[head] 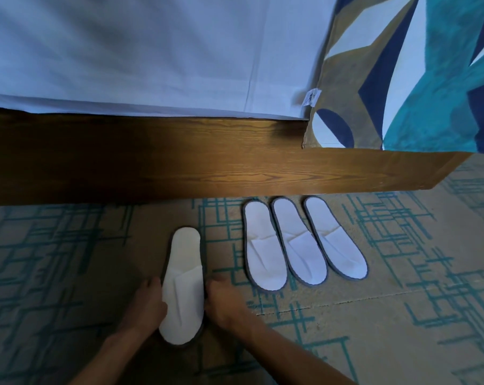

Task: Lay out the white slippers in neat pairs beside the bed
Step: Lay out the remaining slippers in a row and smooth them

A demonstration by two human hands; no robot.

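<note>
Three white slippers with grey edging lie side by side on the carpet near the bed frame: left one (264, 245), middle one (299, 243), right one (335, 237), heels toward the bed. A fourth white slipper (183, 284) lies apart to their left, closer to me. My left hand (148, 304) grips its left edge and my right hand (224, 301) grips its right edge, both at the toe half. The fingers are partly hidden under the slipper's sides.
The wooden bed frame (179, 162) runs across the view, with a white sheet (152, 51) above it. A patterned blue, teal and brown cover (415, 79) hangs over the right end. Beige carpet with teal lines (401, 315) covers the floor.
</note>
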